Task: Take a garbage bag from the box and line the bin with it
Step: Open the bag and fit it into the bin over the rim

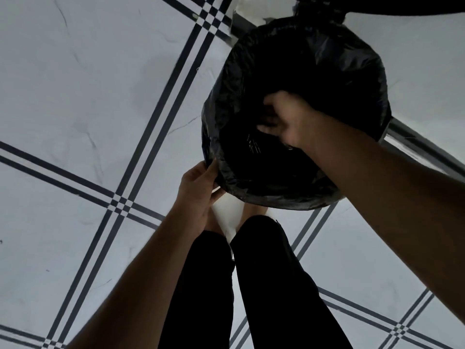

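Note:
A round bin (362, 195) stands on the tiled floor right in front of my feet. A black garbage bag (327, 61) lies inside it, and its edge is folded out over the rim all the way round. My left hand (198, 190) pinches the bag's edge at the near left side of the rim. My right hand (289, 119) reaches down inside the bin with its fingers pressed into the black plastic. The box is not in view.
White floor tiles with dark double lines (141, 152) spread to the left and behind. My legs in black trousers (251, 285) stand just before the bin. A dark metal bar (422, 147) runs at the right, and a dark object (402, 3) overhangs the top edge.

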### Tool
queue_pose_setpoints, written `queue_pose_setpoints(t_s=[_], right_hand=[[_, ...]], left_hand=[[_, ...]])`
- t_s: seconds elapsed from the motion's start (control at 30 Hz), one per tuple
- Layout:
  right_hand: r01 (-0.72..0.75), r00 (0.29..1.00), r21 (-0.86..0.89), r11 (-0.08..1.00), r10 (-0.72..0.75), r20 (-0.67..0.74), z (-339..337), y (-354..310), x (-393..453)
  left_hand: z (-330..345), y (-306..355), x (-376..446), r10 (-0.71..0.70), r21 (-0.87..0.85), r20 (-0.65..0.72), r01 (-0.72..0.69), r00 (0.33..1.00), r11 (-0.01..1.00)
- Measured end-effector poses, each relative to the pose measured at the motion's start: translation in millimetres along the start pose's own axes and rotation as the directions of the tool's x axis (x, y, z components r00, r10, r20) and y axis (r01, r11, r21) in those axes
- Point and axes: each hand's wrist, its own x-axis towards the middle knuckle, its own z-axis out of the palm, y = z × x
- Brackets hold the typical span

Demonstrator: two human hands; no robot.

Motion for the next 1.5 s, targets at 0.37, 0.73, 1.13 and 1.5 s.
queue_pose_setpoints(t_s=[0.37,0.73,1.13,1.5], right_hand=[[0.159,0.918,-0.123,0.979,-0.193,-0.345,20.2,-1.3,-45.2],[0.070,0.750,0.192,0.979,0.075,-0.657,-75.6,110.2,-135.7],[0.082,0.859,0.540,0.837,0.216,-0.465,-103.8,123.5,-127.0],[0.009,0.960,0.528,0.849,0.141,-0.242,-113.7,126.2,-101.5]], left_hand=[[6.9,33.9,-4.8,0.063,0.259,-0.399,0.047,0.915,0.965],[35.5,8.1,-61.9,-0.151,-0.101,-0.101,0.141,0.983,0.985],[47.1,5.6,-60.7,-0.136,-0.233,-0.061,0.118,0.989,0.965],[55.4,-5.0,-57.1,-0.205,-0.446,-0.092,0.144,0.974,0.883]])
